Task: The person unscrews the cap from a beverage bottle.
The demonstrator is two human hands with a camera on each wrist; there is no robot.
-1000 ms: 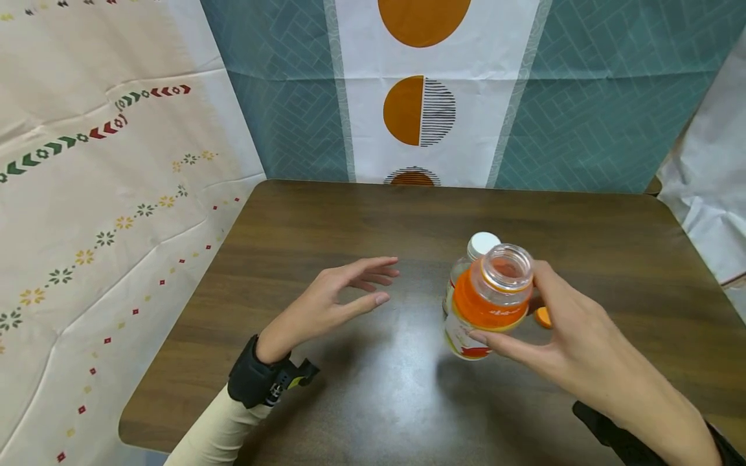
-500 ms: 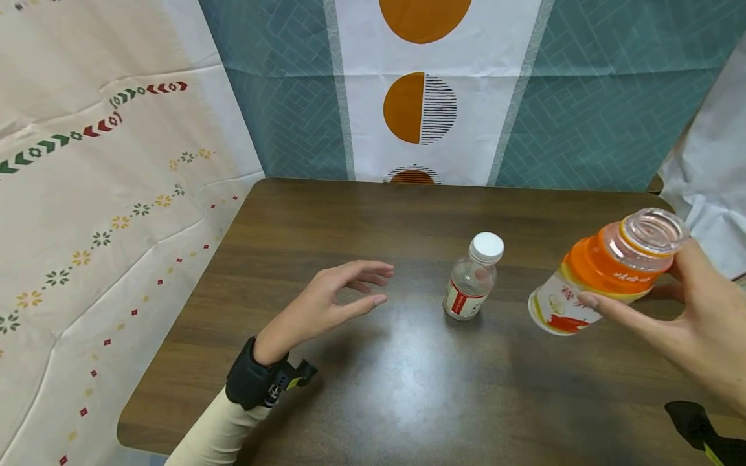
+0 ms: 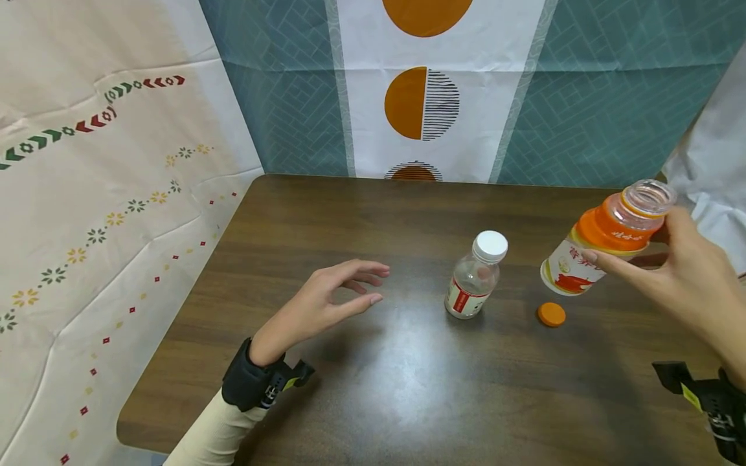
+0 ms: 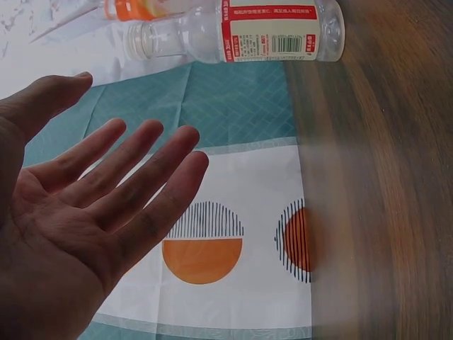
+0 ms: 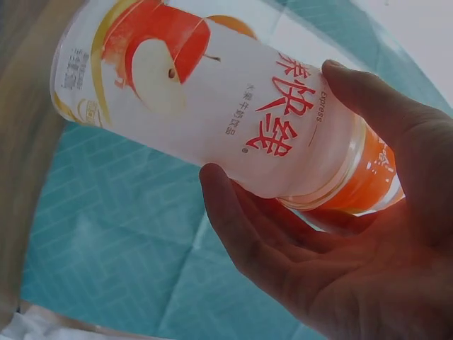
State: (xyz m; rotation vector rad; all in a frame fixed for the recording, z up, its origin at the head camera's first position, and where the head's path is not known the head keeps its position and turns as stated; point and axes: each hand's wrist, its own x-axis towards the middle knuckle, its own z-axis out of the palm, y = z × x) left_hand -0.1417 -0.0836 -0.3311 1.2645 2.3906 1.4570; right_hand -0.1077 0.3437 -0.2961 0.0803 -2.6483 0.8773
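My right hand grips an uncapped plastic bottle with an orange upper part and a white label bearing an apple picture. The bottle is held tilted, its open mouth up and to the right, over the right side of the table. In the right wrist view, thumb and fingers wrap its label. My left hand hovers over the left half of the table, fingers loosely extended, holding nothing. Between the hands stands a clear bottle with a white cap and red-and-cream label. An orange cap lies below the held bottle.
The brown wooden table has rounded corners. A teal and white cloth with orange circles hangs behind it, and a cream patterned cloth at the left. White fabric hangs past the right edge.
The right hand has carried the orange-topped bottle right and away from in front of the clear bottle, then slightly farther back, uncovering the orange cap. The left hand has barely moved.
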